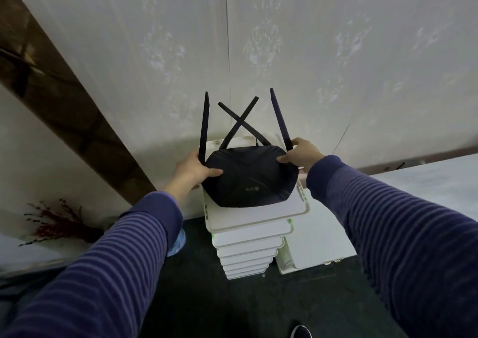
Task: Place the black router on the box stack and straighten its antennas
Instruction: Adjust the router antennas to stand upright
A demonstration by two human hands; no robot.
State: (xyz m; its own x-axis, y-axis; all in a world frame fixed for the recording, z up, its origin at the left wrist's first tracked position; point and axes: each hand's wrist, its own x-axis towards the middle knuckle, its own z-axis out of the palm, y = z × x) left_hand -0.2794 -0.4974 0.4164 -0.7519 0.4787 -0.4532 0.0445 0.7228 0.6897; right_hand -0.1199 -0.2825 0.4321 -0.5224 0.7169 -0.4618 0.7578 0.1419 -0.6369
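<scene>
Long sleeves (388,208) on both arms, knit, narrow horizontal stripes in dark navy and purple. Plain navy ribbed cuffs at wrists. Left hand (192,171) and right hand (302,154) bare, no gloves.

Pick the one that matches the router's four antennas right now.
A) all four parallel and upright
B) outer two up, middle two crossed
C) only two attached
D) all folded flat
B: on the router, the two middle antennas cross in an X while the outer ones rise nearly straight.

Pale patterned wall (336,53), dark wooden beam (51,79), red dried twigs (55,224), dark floor (207,299), shoe tip (300,332).
</scene>
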